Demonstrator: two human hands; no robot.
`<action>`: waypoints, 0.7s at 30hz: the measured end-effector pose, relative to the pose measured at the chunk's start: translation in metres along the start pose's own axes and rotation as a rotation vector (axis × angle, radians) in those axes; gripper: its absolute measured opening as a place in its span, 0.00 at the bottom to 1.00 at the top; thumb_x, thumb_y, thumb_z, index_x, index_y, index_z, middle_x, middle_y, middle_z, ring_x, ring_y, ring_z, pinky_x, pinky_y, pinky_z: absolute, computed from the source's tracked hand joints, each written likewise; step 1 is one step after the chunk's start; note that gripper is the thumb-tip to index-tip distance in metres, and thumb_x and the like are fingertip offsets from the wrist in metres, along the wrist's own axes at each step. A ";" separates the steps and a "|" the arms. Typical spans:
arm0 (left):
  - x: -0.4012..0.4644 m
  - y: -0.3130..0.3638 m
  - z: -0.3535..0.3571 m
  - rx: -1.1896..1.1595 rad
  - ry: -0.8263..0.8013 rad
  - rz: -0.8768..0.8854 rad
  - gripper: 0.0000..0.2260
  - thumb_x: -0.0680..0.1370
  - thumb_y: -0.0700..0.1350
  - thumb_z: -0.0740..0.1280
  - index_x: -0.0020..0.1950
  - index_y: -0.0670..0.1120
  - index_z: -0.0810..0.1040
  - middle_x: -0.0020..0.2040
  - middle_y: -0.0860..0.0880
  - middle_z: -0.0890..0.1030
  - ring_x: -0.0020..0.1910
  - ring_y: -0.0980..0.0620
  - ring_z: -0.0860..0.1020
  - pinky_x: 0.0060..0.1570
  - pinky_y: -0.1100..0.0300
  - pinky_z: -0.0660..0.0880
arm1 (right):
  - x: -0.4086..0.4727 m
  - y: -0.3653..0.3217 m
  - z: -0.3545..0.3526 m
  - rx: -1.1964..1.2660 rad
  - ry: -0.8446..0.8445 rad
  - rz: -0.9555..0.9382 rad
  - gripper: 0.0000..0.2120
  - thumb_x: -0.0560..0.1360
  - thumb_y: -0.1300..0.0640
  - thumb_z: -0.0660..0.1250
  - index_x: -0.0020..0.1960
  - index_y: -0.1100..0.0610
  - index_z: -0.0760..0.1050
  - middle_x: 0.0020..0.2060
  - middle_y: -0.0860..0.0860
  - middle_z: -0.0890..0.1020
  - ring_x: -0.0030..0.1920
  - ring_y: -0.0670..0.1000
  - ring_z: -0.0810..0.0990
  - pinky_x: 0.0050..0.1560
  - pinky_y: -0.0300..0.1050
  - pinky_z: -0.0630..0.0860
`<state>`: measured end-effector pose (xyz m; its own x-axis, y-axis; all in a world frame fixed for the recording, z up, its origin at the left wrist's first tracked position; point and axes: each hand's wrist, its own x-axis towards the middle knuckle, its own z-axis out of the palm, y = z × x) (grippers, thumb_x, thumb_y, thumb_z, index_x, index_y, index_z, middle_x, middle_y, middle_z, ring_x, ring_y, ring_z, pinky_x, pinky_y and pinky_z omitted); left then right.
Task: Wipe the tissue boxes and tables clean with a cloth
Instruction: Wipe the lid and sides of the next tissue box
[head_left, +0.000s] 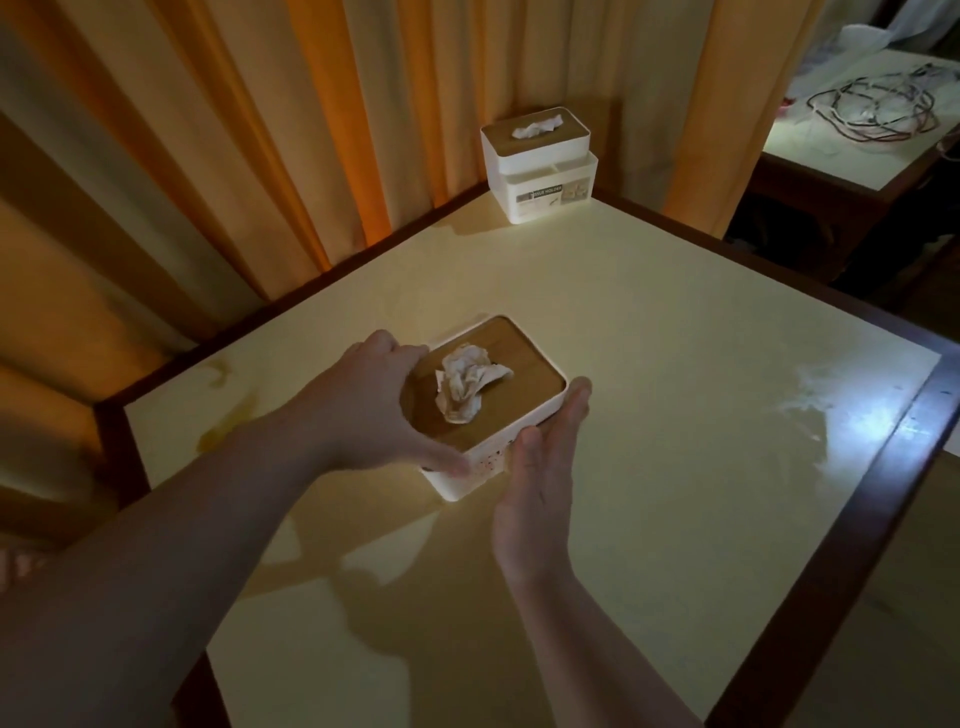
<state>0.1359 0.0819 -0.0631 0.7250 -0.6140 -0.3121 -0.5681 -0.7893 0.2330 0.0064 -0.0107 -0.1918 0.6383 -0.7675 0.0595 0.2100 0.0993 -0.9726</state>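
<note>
Wiping looks barely begun, going by the surfaces: no cloth in view anywhere, so neither hand has one. Near box (488, 400) sits mid-table, both hands on it. Left hand (374, 410) grips its left end, fingers curled over the lid edge, thumb along the front side. Right hand (540, 467) lies flat and straight-fingered against the right side, pressing, not curled round. Dark specks on the box's front wall near the thumb, so it is likely still dirty. The table (675, 415) shows yellowish stains near the left edge and a whitish smear in the glare at right, so it looks unwiped too. Far box (537, 166) stands untouched at the back corner, well apart from the hands. Counts: two tissue boxes, each with one tissue sticking up; two hands; two tables, the second table (831, 140) at upper right carrying a tangle of cables (872, 109); zero cloths. Curtain (234, 156) behind.
</note>
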 end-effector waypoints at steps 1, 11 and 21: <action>-0.002 -0.004 -0.004 0.003 -0.056 0.018 0.63 0.53 0.73 0.80 0.82 0.57 0.56 0.67 0.58 0.65 0.64 0.56 0.68 0.61 0.55 0.76 | -0.002 0.000 0.000 -0.039 0.004 -0.003 0.46 0.79 0.25 0.55 0.86 0.44 0.38 0.85 0.40 0.42 0.85 0.47 0.42 0.83 0.63 0.56; -0.001 -0.009 -0.004 0.009 -0.158 0.142 0.68 0.57 0.59 0.87 0.81 0.67 0.39 0.77 0.54 0.70 0.72 0.48 0.73 0.59 0.56 0.77 | -0.021 -0.021 0.001 -0.012 -0.057 -0.059 0.49 0.78 0.25 0.56 0.85 0.53 0.44 0.76 0.23 0.60 0.77 0.32 0.63 0.71 0.35 0.71; 0.023 -0.001 -0.021 0.135 -0.313 0.077 0.73 0.51 0.65 0.86 0.76 0.71 0.32 0.81 0.50 0.64 0.74 0.42 0.71 0.65 0.46 0.76 | -0.050 -0.044 -0.006 0.033 -0.188 -0.112 0.46 0.82 0.33 0.56 0.82 0.66 0.44 0.76 0.23 0.61 0.77 0.29 0.59 0.69 0.25 0.63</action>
<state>0.1611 0.0680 -0.0515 0.5353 -0.6231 -0.5703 -0.6784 -0.7194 0.1493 -0.0389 0.0199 -0.1538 0.7355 -0.6439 0.2108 0.3099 0.0430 -0.9498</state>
